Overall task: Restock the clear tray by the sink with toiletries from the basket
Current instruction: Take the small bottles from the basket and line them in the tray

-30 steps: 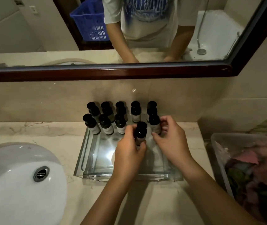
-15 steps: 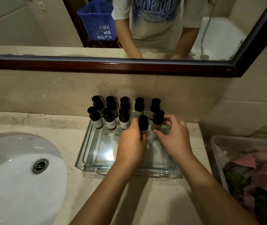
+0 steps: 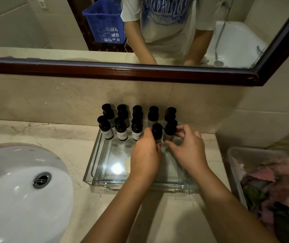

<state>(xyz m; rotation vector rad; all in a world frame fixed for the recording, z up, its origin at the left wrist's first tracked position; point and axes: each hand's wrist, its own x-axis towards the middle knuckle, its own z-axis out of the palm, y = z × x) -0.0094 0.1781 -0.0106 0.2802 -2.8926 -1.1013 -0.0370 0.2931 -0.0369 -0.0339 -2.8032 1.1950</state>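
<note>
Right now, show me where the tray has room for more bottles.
Free: the clear tray's near-left floor, bordered by bottle rows, near rim and left hand. Crowded: the back by the wall; the right, where left and right hand each grip a bottle.

Short-sleeved white T-shirt (image 3: pixel 164 32), apparently blue-printed; bare forearms (image 3: pixel 128 199).

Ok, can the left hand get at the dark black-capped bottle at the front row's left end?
Probably not yet: the left hand grips another small dark bottle. Once freed, likely yes: the end bottle stands with bare clear tray floor before it.
</note>
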